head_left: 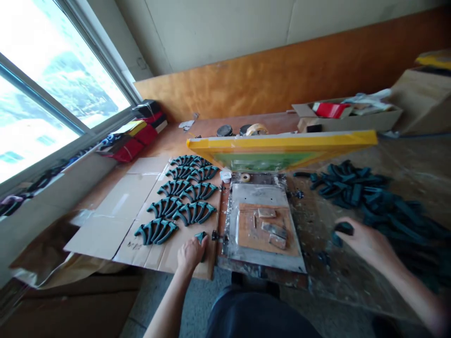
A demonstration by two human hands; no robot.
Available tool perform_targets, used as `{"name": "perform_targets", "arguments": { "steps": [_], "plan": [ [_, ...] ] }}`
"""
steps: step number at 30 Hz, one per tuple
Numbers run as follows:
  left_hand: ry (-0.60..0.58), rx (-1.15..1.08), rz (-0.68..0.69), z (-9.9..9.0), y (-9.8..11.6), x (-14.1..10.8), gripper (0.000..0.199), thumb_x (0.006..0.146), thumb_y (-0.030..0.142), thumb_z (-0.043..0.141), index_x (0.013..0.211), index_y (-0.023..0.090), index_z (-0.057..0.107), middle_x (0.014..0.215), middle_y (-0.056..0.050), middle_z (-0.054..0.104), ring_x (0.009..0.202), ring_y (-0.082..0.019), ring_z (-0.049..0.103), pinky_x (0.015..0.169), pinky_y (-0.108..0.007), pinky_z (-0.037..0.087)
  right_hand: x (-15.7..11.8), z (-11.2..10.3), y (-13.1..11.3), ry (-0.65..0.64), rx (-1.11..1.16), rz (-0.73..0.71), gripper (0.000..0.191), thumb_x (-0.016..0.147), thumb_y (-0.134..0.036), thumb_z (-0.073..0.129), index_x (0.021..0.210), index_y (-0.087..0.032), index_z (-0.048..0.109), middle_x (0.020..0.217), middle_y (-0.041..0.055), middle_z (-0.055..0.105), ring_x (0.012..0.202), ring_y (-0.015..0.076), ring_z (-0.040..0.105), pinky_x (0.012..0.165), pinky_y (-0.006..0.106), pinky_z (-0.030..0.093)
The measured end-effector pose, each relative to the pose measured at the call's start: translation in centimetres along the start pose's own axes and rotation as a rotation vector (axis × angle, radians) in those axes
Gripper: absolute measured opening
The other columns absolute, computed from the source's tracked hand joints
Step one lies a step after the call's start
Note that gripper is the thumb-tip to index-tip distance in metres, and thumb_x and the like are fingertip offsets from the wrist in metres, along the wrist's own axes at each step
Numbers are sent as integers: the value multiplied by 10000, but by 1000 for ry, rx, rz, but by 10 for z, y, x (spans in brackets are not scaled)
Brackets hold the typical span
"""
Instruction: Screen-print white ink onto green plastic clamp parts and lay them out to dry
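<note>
My left hand (190,256) is closed round a curved dark green handle-like piece (200,236) at the front edge of the cardboard. Beyond it, similar pieces (195,212) lie fanned side by side in neat rows. On the right, my right hand (364,240) pinches another dark green piece (337,238) above the table, beside a loose heap of the same pieces (352,185). Between my hands lies a metal base plate (259,193) bearing a brown board (248,237) with small blocks (274,230) on it. A yellow-edged screen frame (282,142) is tilted up behind the plate.
Flattened cardboard (105,206) covers the left of the table. Boxes (130,145) stand by the window. Tape rolls and dark round lids (224,130) sit behind the frame. An open carton (352,123) with a red packet is at the back right.
</note>
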State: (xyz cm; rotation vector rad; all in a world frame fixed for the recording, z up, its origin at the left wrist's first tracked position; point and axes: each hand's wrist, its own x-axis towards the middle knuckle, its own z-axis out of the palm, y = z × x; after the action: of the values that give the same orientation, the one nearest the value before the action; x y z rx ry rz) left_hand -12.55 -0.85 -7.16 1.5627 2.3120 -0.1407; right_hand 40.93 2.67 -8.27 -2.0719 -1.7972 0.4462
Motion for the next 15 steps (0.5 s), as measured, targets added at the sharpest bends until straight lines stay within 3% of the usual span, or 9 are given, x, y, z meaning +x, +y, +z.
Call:
{"name": "perform_targets", "arguments": {
  "steps": [3,6,8,11,13,15],
  "plan": [
    [126,-344,129,-62,30,15,467,896,568,373,821,188,633,707,-86,673,692,-217,656,651,-295,442,9,9,-103,-76,233,-189,280,739,-501,578,870,-259,628,887,52,695,784,269,646,720,398,503],
    [272,-1041,312,-132,78,24,510,875,641,354,991,212,603,548,42,527,421,-105,468,466,-212,347,12,35,-168,-125,318,-458,231,854,-354,525,991,-228,662,995,42,683,907,215,630,832,357,495],
    [338,-1404,445,-172,110,24,556,855,676,358,1085,214,564,557,63,503,398,-81,419,428,-193,316,12,53,-185,-106,228,-625,239,881,-246,499,1029,-229,685,987,46,670,922,199,609,848,348,490],
    [340,-1566,547,-206,137,16,603,845,714,310,819,173,576,521,42,489,391,-70,403,405,-191,296,8,70,-190,-29,-5,-786,283,862,-128,492,1010,-221,715,945,73,645,916,209,573,837,355,491],
    [328,-1554,558,-209,136,7,612,849,711,303,669,172,531,491,29,477,388,-68,394,398,-195,289,4,72,-185,-20,-98,-820,328,842,-91,497,1060,-219,706,974,86,634,936,215,559,854,359,486],
    [312,-1530,531,-196,122,-5,604,863,686,320,703,164,579,512,23,500,413,-75,412,415,-198,317,2,66,-177,-37,-106,-771,344,846,-100,493,1088,-240,695,1005,69,632,962,211,561,872,350,479]
  ]
}}
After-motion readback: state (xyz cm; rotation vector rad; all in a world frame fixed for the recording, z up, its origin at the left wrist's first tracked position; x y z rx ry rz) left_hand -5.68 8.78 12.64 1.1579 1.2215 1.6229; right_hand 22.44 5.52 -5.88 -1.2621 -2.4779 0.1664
